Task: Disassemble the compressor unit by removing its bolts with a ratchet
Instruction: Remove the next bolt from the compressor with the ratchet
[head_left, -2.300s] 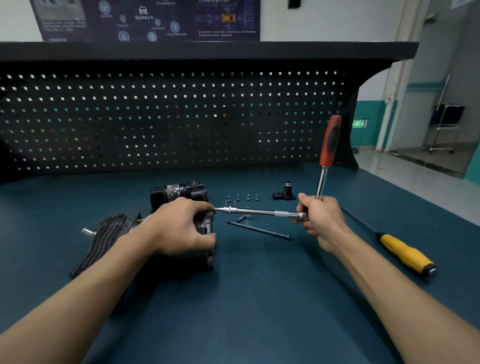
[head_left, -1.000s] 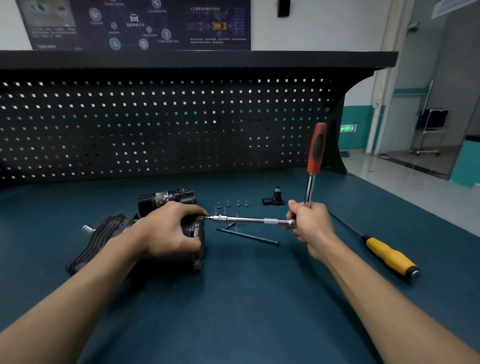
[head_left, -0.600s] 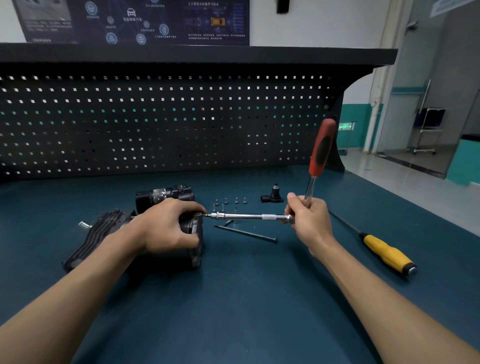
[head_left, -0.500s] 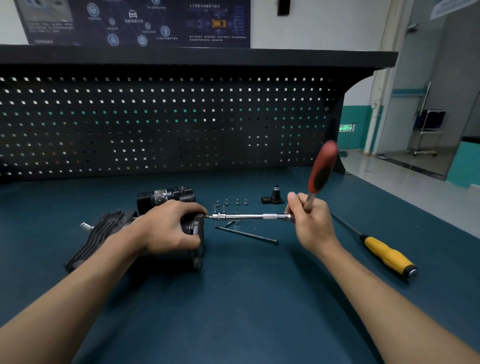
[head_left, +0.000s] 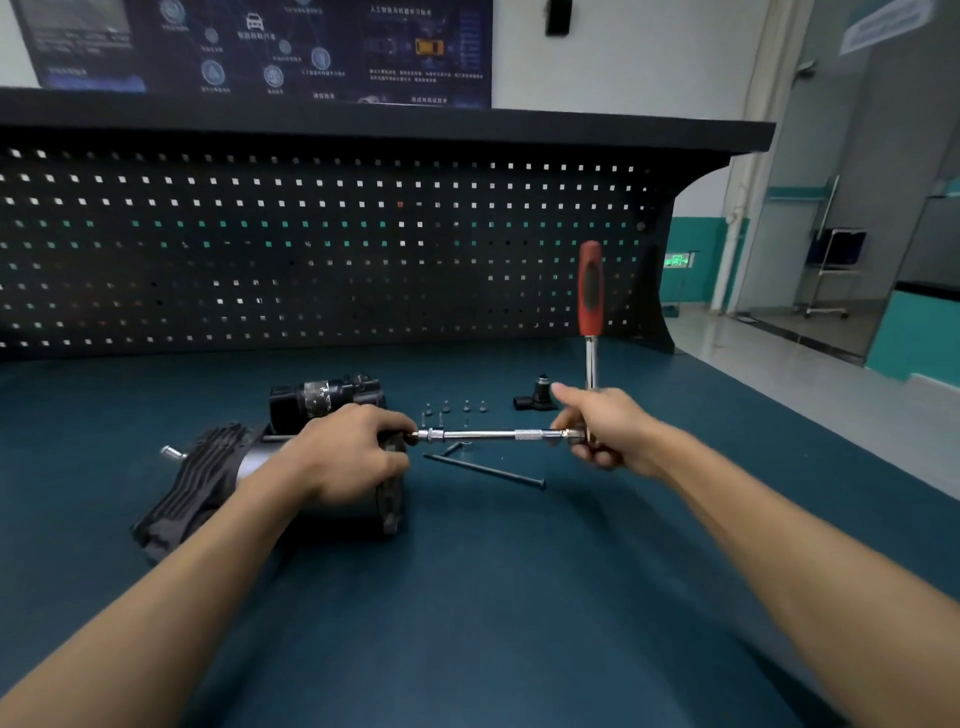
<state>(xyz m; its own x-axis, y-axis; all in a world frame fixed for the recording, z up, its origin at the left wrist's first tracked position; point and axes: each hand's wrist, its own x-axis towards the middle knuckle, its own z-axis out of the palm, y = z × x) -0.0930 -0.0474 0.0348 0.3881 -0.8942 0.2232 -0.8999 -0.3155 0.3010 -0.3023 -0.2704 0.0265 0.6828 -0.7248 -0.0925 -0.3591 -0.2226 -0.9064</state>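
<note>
One compressor (head_left: 200, 475) lies on its side on the bench (head_left: 493, 597), left of the frame's centre, your left hand (head_left: 343, 457) curled over its end plate. Your right hand (head_left: 605, 434) grips the ratchet (head_left: 590, 291) at its head, red handle upright, the extension bar (head_left: 488, 434) running level into the plate. Let that bar tilt and the socket could slip and round the bolt head; slacken your left grip and the body may roll.

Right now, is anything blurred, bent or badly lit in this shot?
Head view: the right grip looks slightly motion-smeared, the ratchet handle sharp; the shelf edge bows from the wide lens; the bench is dim, the hallway at right brighter.
</note>
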